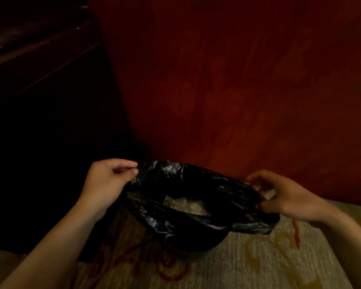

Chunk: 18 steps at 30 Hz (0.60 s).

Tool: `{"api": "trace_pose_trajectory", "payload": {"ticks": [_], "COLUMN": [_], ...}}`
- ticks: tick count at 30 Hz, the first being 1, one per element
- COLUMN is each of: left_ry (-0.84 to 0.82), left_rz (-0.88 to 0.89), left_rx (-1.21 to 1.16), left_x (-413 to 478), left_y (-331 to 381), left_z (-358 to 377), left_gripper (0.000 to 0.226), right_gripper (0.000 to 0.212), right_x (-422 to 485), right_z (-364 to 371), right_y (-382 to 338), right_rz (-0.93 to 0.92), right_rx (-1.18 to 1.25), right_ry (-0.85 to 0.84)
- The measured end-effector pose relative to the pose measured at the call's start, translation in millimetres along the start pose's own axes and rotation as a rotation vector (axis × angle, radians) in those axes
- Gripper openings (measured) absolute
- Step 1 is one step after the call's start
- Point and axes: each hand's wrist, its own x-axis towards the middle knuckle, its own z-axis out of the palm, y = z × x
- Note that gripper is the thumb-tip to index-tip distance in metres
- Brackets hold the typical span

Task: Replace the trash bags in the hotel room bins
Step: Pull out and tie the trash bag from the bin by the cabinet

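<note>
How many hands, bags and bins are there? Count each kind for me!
Bare hands: 2, the left hand and the right hand, each with a grip on the bag's edge
Black crinkly plastic trash bag: 1
Round dark bin: 1
Total: 4
</note>
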Motion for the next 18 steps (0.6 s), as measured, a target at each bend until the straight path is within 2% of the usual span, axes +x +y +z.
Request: {"api": "trace_pose_trajectory", "payload": {"ticks": [2, 4, 7, 11, 12, 13, 15, 16, 18], "left_ry": [-0.01, -0.008, -0.151, -0.447, -0.52, -0.544, -0.448, -0.391, -0.322], "left_rz": [0.01, 0.118, 0.598, 1.049, 1.103, 1.156, 1.245, 1.239, 1.196], "left_rx": [-0.171, -0.147, 0.31, 0.932, 1.025, 1.055, 1.017, 0.956, 0.779], "left_x": [-1, -12, -38, -73, -81, -87, -91, -89, -86], "left_y": [3, 5, 6, 11, 10, 6, -3, -5, -10], "left_z": [0, -4, -11, 36, 53, 67, 82, 82, 75], "left_gripper": [0.017, 0.028, 0.051, 0.081, 0.077, 0.064, 0.015, 0.004, 0.014], "right_gripper": [0.074, 0.078, 0.05, 0.022, 0.016, 0.012, 0.011, 0.013, 0.011], "right_x": [11, 28, 54, 74, 77, 80, 81, 82, 83], "right_z": [10, 22, 33, 46, 48, 51, 52, 50, 45], "right_y": [-6, -17, -22, -17, -17, -20, -23, -23, -21], "right_rz": [-0.017, -0.052, -0.088, -0.072, -0.068, -0.069, -0.065, -0.06, -0.034], "right_rx": [-0.058, -0.042, -0.204, -0.228, -0.204, -0.161, -0.071, -0.056, -0.067], "right_ry": [0.061, 0.15, 0.341, 0.315, 0.303, 0.294, 0.269, 0.247, 0.153]}}
